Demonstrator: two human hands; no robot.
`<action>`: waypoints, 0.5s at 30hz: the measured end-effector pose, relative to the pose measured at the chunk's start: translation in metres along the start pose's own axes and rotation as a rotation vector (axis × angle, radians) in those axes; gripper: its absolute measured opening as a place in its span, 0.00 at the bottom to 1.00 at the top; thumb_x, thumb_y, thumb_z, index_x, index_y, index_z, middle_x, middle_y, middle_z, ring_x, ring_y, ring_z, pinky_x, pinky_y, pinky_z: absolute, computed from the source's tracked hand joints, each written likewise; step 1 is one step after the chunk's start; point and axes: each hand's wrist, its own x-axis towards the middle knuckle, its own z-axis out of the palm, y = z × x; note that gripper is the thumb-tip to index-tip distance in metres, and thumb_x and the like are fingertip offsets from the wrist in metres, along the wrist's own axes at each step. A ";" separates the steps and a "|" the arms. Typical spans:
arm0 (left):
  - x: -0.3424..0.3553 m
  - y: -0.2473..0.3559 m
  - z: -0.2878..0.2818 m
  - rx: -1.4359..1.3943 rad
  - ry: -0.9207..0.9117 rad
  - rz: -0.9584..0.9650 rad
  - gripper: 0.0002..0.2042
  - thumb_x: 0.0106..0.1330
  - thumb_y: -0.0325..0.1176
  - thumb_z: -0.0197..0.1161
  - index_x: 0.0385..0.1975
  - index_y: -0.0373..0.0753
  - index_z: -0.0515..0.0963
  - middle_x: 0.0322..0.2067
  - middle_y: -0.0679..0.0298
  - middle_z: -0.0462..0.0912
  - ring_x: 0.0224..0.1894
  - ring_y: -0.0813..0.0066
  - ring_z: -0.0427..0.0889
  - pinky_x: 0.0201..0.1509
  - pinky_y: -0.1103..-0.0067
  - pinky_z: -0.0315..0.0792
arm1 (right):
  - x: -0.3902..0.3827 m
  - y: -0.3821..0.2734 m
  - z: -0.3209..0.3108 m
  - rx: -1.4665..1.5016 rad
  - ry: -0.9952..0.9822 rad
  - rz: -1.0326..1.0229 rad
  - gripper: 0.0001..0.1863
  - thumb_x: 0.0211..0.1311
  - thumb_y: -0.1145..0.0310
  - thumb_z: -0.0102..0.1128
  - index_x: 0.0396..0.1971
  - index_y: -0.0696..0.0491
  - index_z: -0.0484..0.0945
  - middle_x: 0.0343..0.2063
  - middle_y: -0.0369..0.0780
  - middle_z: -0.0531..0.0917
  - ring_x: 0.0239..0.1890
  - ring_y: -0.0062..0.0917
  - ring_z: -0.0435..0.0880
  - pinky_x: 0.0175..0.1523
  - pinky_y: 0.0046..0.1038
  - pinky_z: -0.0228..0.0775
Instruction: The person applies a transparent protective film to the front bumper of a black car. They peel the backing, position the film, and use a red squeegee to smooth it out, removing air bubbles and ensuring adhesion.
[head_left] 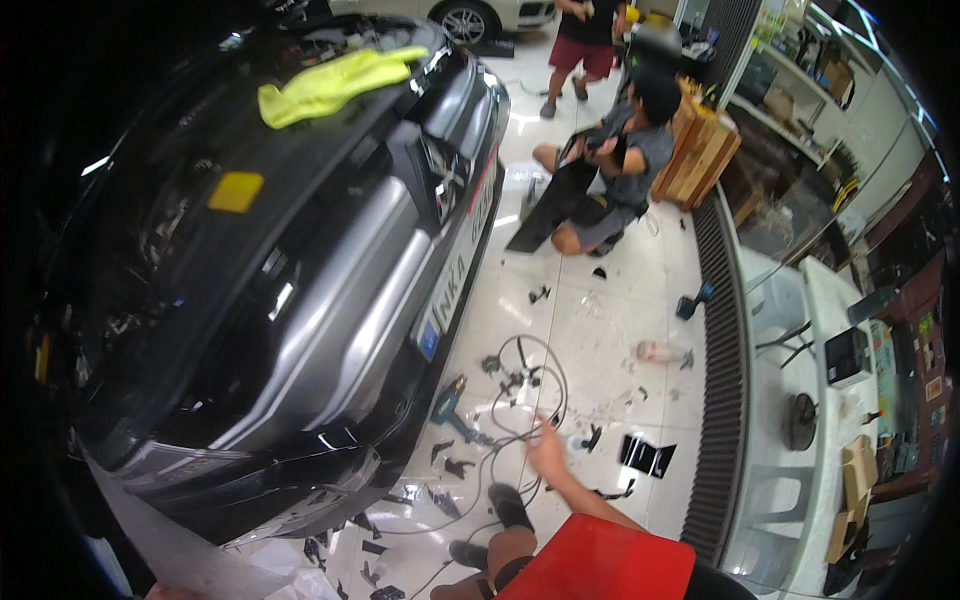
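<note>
Right hand reaching into a tangle of cable on the wet-looking floor

The right hand stretches down at lower centre of the frame, fingers blurred, just at the black cable that loops across the white tiles; whether it has closed on the cable I cannot tell. The left hand barely shows at the bottom left edge, at the sheet of clear film draped off the car; its grip cannot be made out. The risk I judge: the loops lie around the heat gun and scattered black clips, so a tug could drag the tool or snag the foot planted just beside them. The film could also slip off the bumper.
</note>
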 end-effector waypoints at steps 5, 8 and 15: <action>-0.020 -0.001 -0.011 -0.105 -0.067 -0.157 0.09 0.50 0.24 0.72 0.33 0.41 0.87 0.37 0.59 0.86 0.38 0.55 0.85 0.39 0.64 0.77 | -0.074 -0.378 -0.067 0.349 -0.619 -1.051 0.36 0.64 0.80 0.60 0.74 0.51 0.67 0.68 0.48 0.75 0.69 0.43 0.74 0.71 0.40 0.68; -0.032 -0.019 -0.004 -0.161 0.006 -0.168 0.13 0.43 0.21 0.76 0.29 0.44 0.85 0.32 0.61 0.83 0.34 0.58 0.84 0.35 0.69 0.77 | -0.101 -0.508 -0.058 -0.037 -0.716 -1.499 0.42 0.59 0.77 0.59 0.77 0.44 0.64 0.52 0.45 0.80 0.50 0.41 0.82 0.53 0.40 0.77; -0.022 -0.001 -0.028 -0.295 0.128 0.008 0.12 0.63 0.42 0.73 0.40 0.43 0.82 0.38 0.65 0.80 0.43 0.62 0.84 0.45 0.67 0.78 | -0.141 -0.634 -0.055 -0.153 -1.038 -1.735 0.35 0.52 0.74 0.70 0.65 0.45 0.77 0.33 0.38 0.81 0.32 0.38 0.85 0.35 0.38 0.78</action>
